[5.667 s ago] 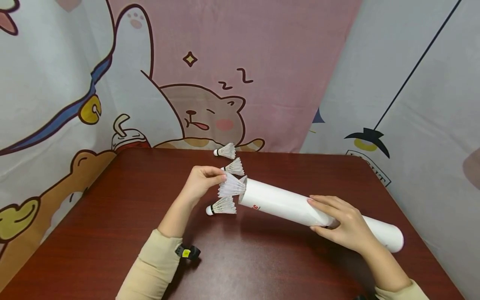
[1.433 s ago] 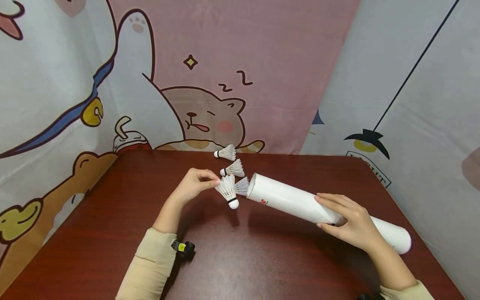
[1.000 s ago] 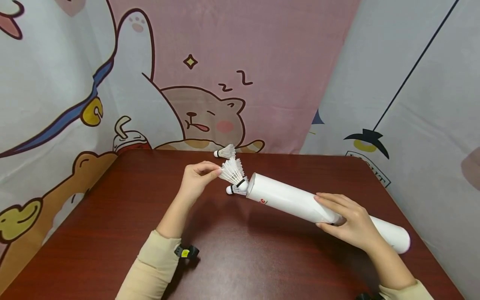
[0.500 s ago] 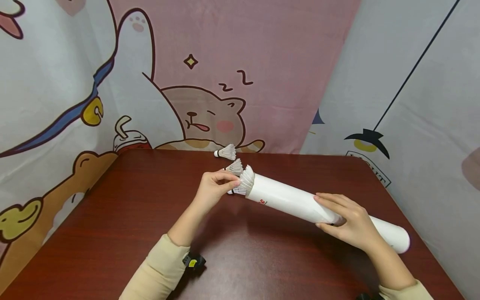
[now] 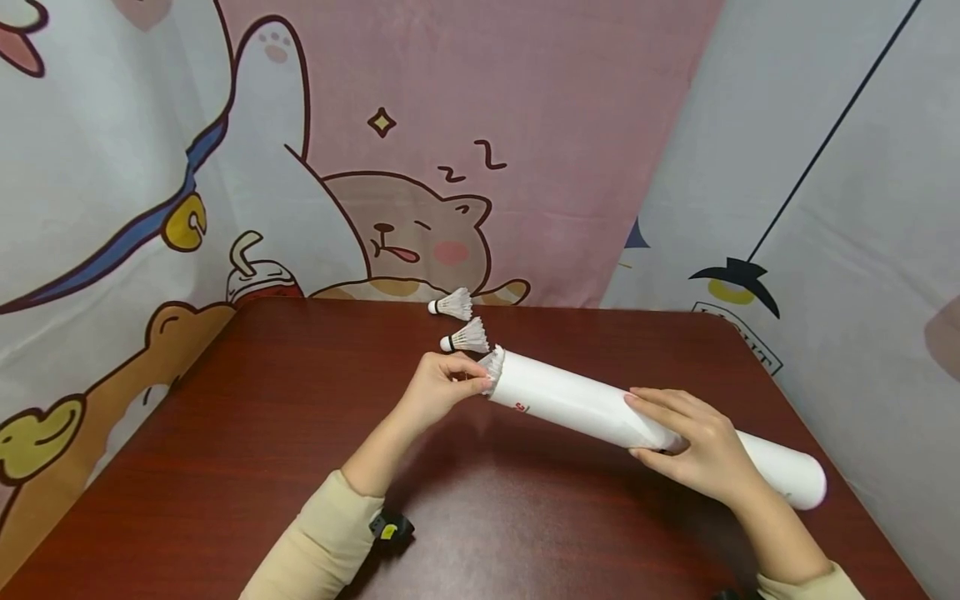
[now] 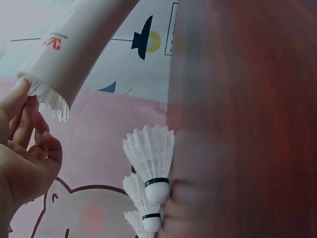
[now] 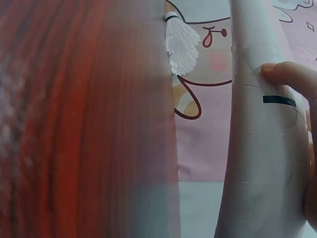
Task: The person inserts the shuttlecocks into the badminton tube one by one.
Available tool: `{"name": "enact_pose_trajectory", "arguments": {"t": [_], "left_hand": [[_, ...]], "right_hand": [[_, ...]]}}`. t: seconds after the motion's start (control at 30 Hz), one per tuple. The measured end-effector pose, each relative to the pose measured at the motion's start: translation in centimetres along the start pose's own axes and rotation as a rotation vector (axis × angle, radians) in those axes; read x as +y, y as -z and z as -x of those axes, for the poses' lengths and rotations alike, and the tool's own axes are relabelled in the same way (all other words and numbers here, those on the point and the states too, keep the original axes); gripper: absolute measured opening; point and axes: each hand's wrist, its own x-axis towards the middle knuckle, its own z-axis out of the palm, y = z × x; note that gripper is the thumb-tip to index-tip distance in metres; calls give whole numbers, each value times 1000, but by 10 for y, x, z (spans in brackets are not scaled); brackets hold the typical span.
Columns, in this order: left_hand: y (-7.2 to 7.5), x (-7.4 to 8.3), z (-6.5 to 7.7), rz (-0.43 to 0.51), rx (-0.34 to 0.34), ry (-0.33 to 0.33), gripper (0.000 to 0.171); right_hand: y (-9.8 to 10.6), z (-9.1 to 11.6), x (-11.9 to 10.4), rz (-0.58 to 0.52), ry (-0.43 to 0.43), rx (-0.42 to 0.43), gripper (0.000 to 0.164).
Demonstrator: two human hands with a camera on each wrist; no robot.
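Observation:
My left hand [image 5: 442, 387] pinches the feather rim of a white shuttlecock [image 6: 52, 103] at the mouth of a long white tube [image 5: 562, 393]. Only the feather ends stick out; its cork end is hidden inside. Farther along, my right hand [image 5: 701, 446] grips the tube from above, thumb on the near side. The tube lies slanted, its open end pointing left. Past the left hand, two shuttlecocks [image 5: 469, 336] lie on their sides, corks to the left. A third, nearer shuttlecock [image 6: 151, 148] shows in the left wrist view; in the head view the left hand mostly hides it.
A dark red-brown wooden table [image 5: 525, 533] carries everything. Behind its far edge hangs a printed cartoon curtain [image 5: 585, 167]. The farthest shuttlecock [image 5: 452, 304] lies close to that edge.
My left hand has turned the held shuttlecock cork-first to the tube mouth and pushed it in, moving right. Seconds earlier it pinched another shuttlecock there. My right hand keeps its grip on the tube.

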Motion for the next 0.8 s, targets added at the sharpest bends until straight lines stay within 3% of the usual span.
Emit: {"name": "enact_pose_trajectory", "arguments": {"t": [0.3,0.53,0.73,0.8], "left_hand": [[-7,-6,2,63,-96,36,7],[-6,-3,2,77,-169,54,8],[-4,0,3,68,-189,24,9],[-3,-6,2,60,-204,16,10]], "right_hand": [[-2,-1,-1,-2,33,6,58],[-5,-3,-5,-4,43,-18,56],[-6,-3,-6,-17,31,-21,57],[-6,-2,-6,-21,25,-26,58]]}}
